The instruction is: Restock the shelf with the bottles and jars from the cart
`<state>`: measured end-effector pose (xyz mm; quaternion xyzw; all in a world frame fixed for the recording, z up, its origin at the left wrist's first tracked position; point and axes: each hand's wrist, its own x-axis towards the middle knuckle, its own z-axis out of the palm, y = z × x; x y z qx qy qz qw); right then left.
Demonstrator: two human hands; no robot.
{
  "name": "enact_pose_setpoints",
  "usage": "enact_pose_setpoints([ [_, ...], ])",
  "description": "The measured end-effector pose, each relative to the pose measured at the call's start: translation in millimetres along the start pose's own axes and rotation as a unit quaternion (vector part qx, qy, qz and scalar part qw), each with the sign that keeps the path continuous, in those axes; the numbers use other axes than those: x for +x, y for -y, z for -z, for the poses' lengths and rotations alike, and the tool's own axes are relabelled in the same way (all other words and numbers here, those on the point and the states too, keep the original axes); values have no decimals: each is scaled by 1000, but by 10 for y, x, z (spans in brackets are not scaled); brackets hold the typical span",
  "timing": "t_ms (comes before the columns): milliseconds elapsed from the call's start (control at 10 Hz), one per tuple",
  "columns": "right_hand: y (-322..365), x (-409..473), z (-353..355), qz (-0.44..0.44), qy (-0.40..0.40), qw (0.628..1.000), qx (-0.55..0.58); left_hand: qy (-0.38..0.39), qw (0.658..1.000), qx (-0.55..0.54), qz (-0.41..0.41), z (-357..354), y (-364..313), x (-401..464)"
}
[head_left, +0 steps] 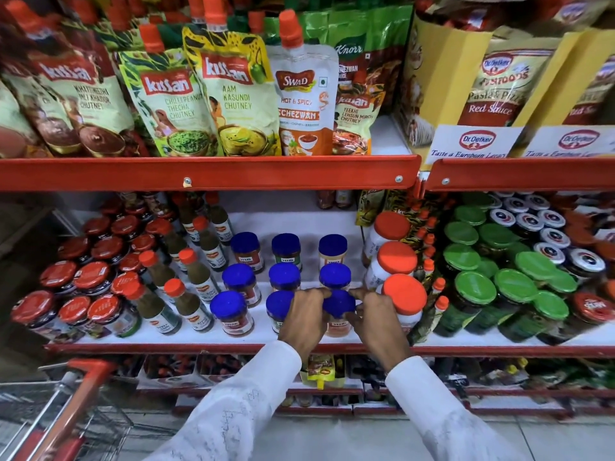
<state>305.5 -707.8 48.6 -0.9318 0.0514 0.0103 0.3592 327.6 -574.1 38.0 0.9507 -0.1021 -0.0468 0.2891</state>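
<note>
**Seating the front blue-lidded jar in its column**

Head view: both hands close around one blue-lidded jar (338,309) at the near end of the right column of matching jars on the middle shelf (213,336). The left hand (304,319) curls against the jar's left side, fingertips on the lid rim; the right hand (374,319) pinches it from the right, thumb low and forefinger at the lid. The jar appears to stand upright on the shelf, though its base is partly hidden.

To do this well, I judge the jar should be nudged straight back until it lines up behind the shelf lip, label facing out, level with the two neighbouring front jars (231,312).

Room is tight on the right: the orange-lidded white jars (404,296) sit just beside the right hand's knuckles, so that hand should lift away upward, not sideways. The upper shelf's red edge (206,173) overhangs. White shelf shows bare behind the blue rows. The cart (71,400) stands near left; its contents cannot be seen.
</note>
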Motion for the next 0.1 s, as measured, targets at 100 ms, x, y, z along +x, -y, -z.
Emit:
enact_pose_setpoints([
  [100,17,-153,185,5,-52,999,-2,-24,1000,4,-18,128,-50,-30],
])
